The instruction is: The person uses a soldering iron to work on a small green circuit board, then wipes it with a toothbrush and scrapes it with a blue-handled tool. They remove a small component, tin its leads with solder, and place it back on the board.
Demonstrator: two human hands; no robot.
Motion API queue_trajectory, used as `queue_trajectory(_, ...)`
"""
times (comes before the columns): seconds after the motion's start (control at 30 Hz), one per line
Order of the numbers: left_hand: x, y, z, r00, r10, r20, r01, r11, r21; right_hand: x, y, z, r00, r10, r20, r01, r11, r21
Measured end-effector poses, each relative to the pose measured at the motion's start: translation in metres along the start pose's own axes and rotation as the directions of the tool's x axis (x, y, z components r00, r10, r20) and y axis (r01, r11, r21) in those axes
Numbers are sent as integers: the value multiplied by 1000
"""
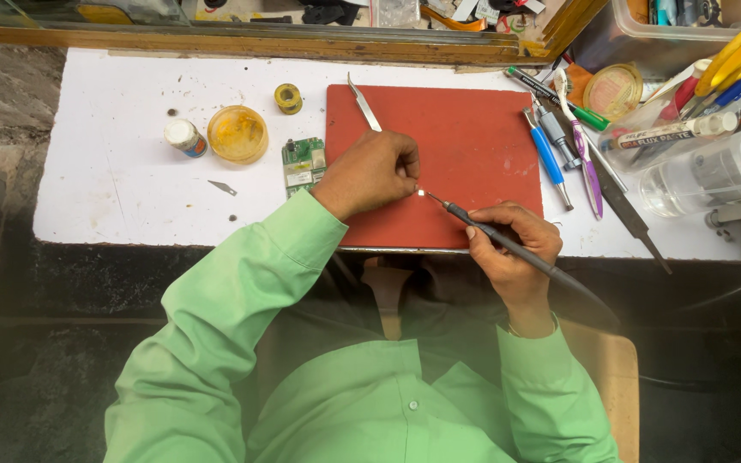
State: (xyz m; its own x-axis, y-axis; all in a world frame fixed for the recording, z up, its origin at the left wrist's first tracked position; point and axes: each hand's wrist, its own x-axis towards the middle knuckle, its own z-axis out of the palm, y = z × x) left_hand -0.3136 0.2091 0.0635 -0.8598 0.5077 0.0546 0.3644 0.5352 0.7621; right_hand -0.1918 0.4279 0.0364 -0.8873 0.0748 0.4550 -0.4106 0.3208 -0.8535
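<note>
Your left hand (370, 171) was closed on tweezers (364, 105) over the red mat (465, 137) on the desk (122, 171); your right hand (512, 244) gripped a soldering iron (490, 233), tip beside your left fingertips.

Red mat (465, 146), white tabletop (122, 171), green circuit board (304, 163), yellow paste pot (237, 134), blue & purple screwdrivers (563, 150), lt green sleeves (242, 291)

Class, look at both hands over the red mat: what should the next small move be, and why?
Probably ease the soldering iron tip a touch closer to the tiny shiny piece. The right hand holds the iron like a pen, its tip just short of that piece, which the left hand pinches with tweezers above the red mat. The gap looks very small, so only a slight, steady nudge seems needed.
</note>
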Motion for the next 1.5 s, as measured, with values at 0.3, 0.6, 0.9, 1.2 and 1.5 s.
queue_trajectory(0.3, 4, 3, 3, 997, -77, 25, 76, 997, 13, 3, -4, 2, 1000, -23, 19, 23, 1000, -8)
queue_trajectory(0.6, 5, 13, 2, 983, -180, 48, 177, 983, 56, 2, -5, 1, 999, -18, 26, 18, 1000, 3)
queue_trajectory(0.9, 5, 11, 4, 986, -164, 37, 162, 986, 44, 0, -6, -2, 1000, -9, 20, 9, 1000, -11)
queue_trajectory(1.2, -2, 6, 3, 997, -73, 14, 73, 997, 0, 3, -7, 0, 1000, 5, 17, -5, 1000, 0)
queue_trajectory(1.5, 0, 4, 10, 997, -73, -37, 73, 997, -4, 6, -6, 1, 998, -29, 54, 29, 1000, 5)
